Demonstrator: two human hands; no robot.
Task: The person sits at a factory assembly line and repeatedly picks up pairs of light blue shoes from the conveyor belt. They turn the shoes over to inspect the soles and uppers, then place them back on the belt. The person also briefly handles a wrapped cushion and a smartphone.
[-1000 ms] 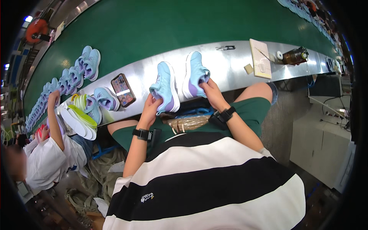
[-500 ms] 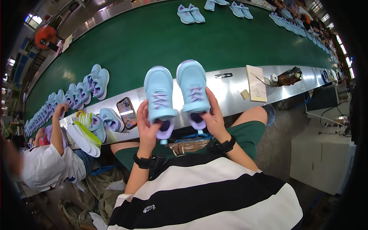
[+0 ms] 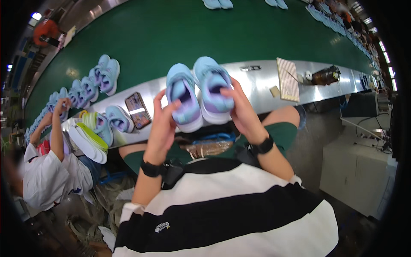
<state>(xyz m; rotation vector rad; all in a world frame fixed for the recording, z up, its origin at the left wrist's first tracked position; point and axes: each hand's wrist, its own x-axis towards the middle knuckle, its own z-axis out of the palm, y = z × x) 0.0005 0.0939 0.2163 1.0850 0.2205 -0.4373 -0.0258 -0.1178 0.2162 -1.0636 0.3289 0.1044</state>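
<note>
Two light-blue sneakers with lilac linings and heels are held side by side above the steel table edge, heels toward me. My left hand point(image 3: 162, 124) grips the left sneaker point(image 3: 187, 115) from its outer side, thumb at the collar. Around the outer side of the right sneaker point(image 3: 214, 110) my right hand point(image 3: 244, 109) is closed, its thumb reaching into the opening. Both shoes are tilted so that their openings and heel backs face me. The fingers under the shoes are hidden.
On the steel ledge lie a phone point(image 3: 138, 110), another blue sneaker point(image 3: 119, 118), white and yellow-green insoles point(image 3: 89, 143), a notepad point(image 3: 288, 80) and a dark bottle point(image 3: 325, 76). Rows of sneakers stand on the green belt point(image 3: 162, 36). A co-worker point(image 3: 60, 175) sits at left.
The sneakers have tipped: earlier their laces and toes faced me, now their openings and heels do. The co-worker's hands have moved among the row of shoes. The view has shifted slightly.
</note>
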